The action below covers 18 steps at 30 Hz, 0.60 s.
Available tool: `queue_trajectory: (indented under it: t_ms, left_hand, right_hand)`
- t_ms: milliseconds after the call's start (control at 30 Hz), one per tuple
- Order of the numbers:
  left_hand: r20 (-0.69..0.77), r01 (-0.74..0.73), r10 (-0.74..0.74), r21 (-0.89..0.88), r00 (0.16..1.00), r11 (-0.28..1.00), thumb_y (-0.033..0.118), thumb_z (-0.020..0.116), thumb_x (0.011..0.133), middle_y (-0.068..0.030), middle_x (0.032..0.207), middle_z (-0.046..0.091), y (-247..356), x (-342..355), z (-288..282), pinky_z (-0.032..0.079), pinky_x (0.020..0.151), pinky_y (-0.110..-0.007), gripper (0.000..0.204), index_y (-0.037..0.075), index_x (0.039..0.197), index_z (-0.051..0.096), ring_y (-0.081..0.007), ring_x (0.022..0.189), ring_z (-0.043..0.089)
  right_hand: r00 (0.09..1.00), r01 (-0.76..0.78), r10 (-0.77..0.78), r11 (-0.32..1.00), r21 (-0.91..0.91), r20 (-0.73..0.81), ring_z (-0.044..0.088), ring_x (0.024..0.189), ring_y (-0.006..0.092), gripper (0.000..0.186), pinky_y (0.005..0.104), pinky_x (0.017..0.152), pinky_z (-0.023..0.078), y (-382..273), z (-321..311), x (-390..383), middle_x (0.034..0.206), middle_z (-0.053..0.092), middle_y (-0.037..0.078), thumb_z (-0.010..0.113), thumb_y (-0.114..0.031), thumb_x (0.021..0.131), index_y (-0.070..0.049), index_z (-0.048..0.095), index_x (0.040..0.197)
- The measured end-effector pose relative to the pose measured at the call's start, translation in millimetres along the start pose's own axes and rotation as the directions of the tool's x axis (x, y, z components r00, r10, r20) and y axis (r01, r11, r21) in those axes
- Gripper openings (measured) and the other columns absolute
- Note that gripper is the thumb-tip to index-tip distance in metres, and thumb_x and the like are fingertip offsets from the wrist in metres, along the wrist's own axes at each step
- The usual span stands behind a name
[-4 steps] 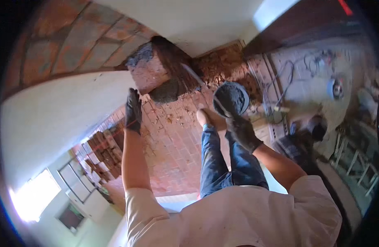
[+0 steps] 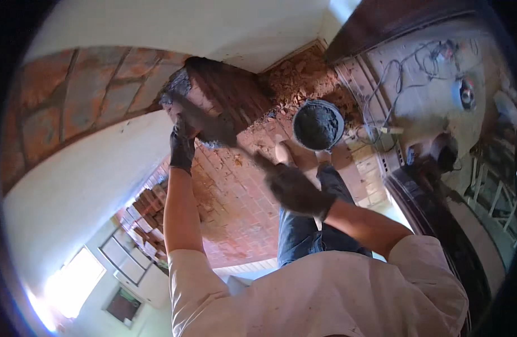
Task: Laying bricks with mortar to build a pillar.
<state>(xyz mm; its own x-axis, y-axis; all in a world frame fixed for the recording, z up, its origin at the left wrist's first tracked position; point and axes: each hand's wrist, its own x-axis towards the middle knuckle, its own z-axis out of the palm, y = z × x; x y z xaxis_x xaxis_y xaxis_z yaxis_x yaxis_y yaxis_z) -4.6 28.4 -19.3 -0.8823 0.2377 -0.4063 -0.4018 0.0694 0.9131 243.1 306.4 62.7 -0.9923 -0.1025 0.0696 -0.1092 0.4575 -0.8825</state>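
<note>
Both my hands wear dark gloves. My left hand [image 2: 182,145] reaches up to the lower left corner of a mortar-smeared brick block [image 2: 199,95] beside the wall. Its fingertips are too blurred and covered to read. My right hand [image 2: 295,188] grips a trowel [image 2: 219,126] whose long, motion-blurred blade crosses the block toward my left hand. A round bucket [image 2: 317,126] of wet grey mortar stands right of the block, above my feet. An exposed brick band [image 2: 90,87] runs along the white wall to the upper left.
Broken rubble [image 2: 297,73] lies behind the bucket on the brick floor [image 2: 230,219]. Cables [image 2: 390,73], a power tool [image 2: 466,95] and white metal frames [image 2: 488,191] are on the right. Stacked bricks [image 2: 149,213] and a bright window [image 2: 73,275] are at the lower left.
My right hand and the trowel have swung left and away from the bucket, across the block. My left hand's fingers have moved up against the block. The view has shifted slightly.
</note>
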Motion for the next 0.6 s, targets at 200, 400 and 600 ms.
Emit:
queue_trajectory:
  t_ms: [200,400,600]
  left_hand:
    - [-0.136,0.210,-0.242,-0.218,0.961,0.953,0.023,0.044,0.092,-0.0058,0.099,0.063,-6,16,-25,0.051,0.078,-0.036,0.024,0.006,0.103,0.058,-0.0228,0.087,0.061]
    - [-0.153,0.224,-0.229,-0.052,0.961,0.973,0.030,0.047,0.092,-0.0065,0.101,0.063,-9,22,-33,0.049,0.083,-0.038,0.027,0.009,0.106,0.058,-0.0248,0.092,0.060]
    - [-0.053,0.197,-0.218,-0.269,0.974,0.943,0.039,0.054,0.088,-0.0082,0.112,0.059,5,10,-11,0.046,0.090,-0.043,0.045,0.008,0.119,0.052,-0.0276,0.104,0.055]
  right_hand:
    - [0.974,-0.170,0.214,0.908,0.383,-0.075,0.054,0.060,0.0333,0.063,0.0447,0.049,0.043,-31,37,13,0.073,0.052,0.018,0.051,-0.015,0.086,-0.010,0.024,0.142]
    - [0.970,-0.179,0.232,0.879,0.443,-0.067,0.055,0.062,0.0339,0.061,0.0453,0.052,0.045,-15,43,17,0.075,0.053,0.019,0.051,-0.017,0.087,-0.012,0.025,0.141]
    - [0.965,-0.239,0.261,0.846,0.476,0.019,0.056,0.069,0.0349,0.062,0.0439,0.060,0.047,-12,52,17,0.098,0.055,0.021,0.050,-0.013,0.086,-0.010,0.023,0.142]
